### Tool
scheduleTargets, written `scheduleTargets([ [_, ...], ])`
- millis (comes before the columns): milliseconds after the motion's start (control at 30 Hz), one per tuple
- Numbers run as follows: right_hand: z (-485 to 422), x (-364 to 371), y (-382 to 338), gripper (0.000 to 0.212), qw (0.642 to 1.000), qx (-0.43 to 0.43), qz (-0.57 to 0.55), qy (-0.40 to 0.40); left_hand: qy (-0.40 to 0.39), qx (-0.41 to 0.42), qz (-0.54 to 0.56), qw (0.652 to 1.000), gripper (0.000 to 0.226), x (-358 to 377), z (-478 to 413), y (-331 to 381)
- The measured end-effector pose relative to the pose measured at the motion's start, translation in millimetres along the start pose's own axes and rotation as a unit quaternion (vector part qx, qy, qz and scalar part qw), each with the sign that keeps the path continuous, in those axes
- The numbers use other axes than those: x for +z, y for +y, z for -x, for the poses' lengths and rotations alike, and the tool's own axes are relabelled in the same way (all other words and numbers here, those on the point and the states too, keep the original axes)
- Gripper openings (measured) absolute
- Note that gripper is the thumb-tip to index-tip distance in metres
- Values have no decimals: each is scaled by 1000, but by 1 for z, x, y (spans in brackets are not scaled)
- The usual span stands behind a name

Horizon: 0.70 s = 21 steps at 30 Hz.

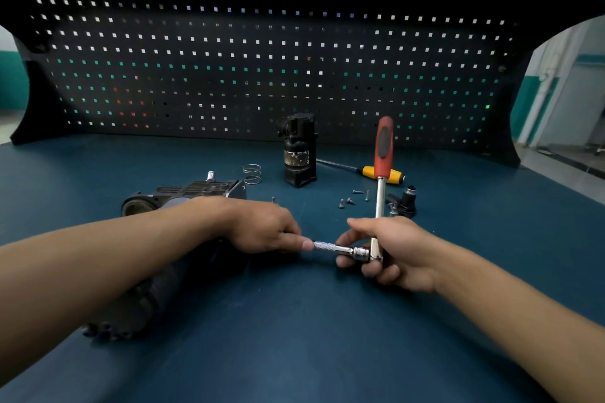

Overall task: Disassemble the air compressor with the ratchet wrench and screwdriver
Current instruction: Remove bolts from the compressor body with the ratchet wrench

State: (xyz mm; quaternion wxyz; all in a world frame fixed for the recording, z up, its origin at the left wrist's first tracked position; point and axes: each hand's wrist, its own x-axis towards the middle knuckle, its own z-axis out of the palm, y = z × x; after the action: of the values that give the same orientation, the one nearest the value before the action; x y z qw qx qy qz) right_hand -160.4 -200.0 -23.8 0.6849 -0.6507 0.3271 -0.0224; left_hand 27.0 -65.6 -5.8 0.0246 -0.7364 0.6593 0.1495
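Note:
My right hand (393,252) grips the head of the ratchet wrench (379,193), whose red handle points up and away from me. A silver extension bar (330,247) sticks out of the wrench head to the left, and the fingertips of my left hand (265,226) pinch its far end. The black air compressor body (183,196) lies on the blue table under my left forearm, partly hidden by it. A yellow-handled screwdriver (379,173) lies flat behind the wrench.
A black detached compressor part (299,150) stands upright at the back centre. A wire spring (252,173) lies left of it. Several loose screws (352,198) and a small black fitting (407,201) sit right of centre. A perforated black back panel (262,75) closes the table's far edge.

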Motion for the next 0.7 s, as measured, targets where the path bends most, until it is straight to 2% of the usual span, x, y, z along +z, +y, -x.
scheduleTargets([
  [100,-2,-2,-3,35,995,55,-79,-30,8,9,11,1000,49,-1,1,-1],
  [200,-3,-3,-2,33,995,52,-71,-41,7,11,18,1000,51,-1,1,-1],
  [333,-1,-1,2,26,1000,-2,15,-10,-1,2,12,1000,51,-1,0,-1],
  [467,-1,0,6,25,989,-97,109,19,-3,-18,12,1000,47,-2,-1,1],
  [600,-1,0,11,28,949,-219,222,46,-5,-30,17,999,45,-1,-2,0],
  [700,-1,-3,15,30,884,-318,335,72,-8,-33,28,999,47,-1,-2,-1],
])
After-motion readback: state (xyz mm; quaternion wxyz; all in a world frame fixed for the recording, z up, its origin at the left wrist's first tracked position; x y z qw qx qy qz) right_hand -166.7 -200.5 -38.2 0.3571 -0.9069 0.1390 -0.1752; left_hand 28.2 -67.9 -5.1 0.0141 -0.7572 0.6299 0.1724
